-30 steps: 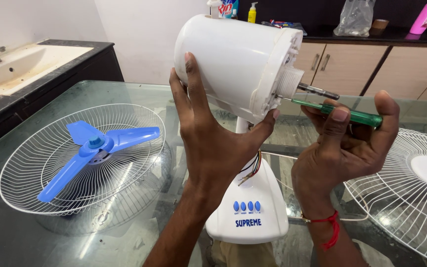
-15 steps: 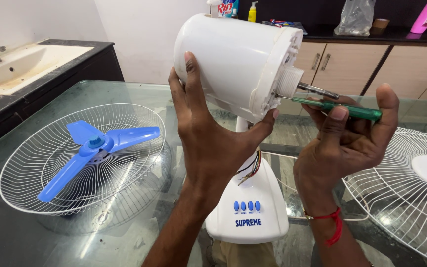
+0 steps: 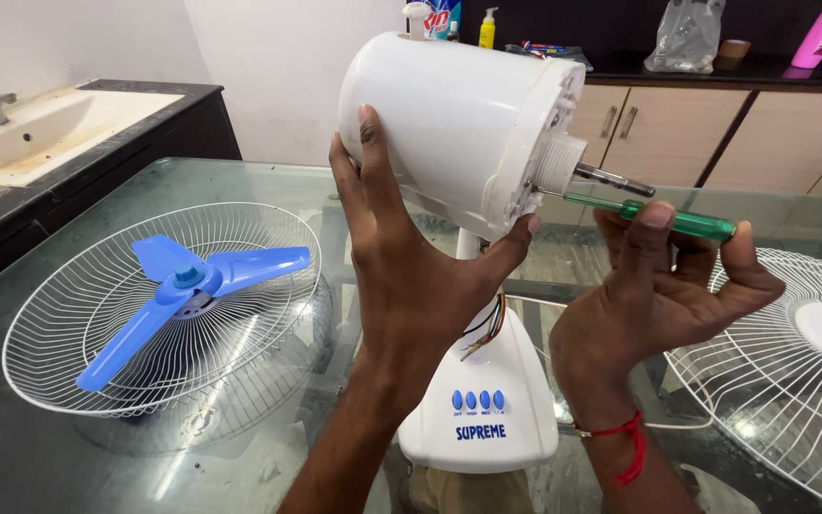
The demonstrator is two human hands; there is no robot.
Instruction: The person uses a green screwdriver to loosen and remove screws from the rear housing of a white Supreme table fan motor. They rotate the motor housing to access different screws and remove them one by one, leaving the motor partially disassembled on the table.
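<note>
The left hand [image 3: 411, 257] is gripping the white motor housing [image 3: 449, 124] of a table fan from underneath, fingers spreading up its rounded back and the thumb pressing near the front rim, so the housing is sitting tilted with its face turning toward the right. The right hand [image 3: 663, 286] is holding a green-handled screwdriver [image 3: 658, 215], fingers pinching the handle while the thin shaft is reaching in to the edge of the housing's front face, just below the bare metal motor shaft [image 3: 616, 180] that is sticking out of a threaded white collar. The two hands are working apart, each clamped on its own thing. Below the housing, loose coloured wires [image 3: 489, 328] are hanging out above the fan's white base [image 3: 482, 419], which is standing on the glass table [image 3: 40, 457] with a row of blue buttons on its front. To the left, a white wire grille [image 3: 78, 314] is lying on the glass with a blue three-bladed fan blade [image 3: 187, 286] resting inside it. At the right edge another wire grille [image 3: 773, 390] is lying flat. A sink [image 3: 40, 128] is sitting at the far left, and wooden cabinets [image 3: 734, 138] are running along the back.
</note>
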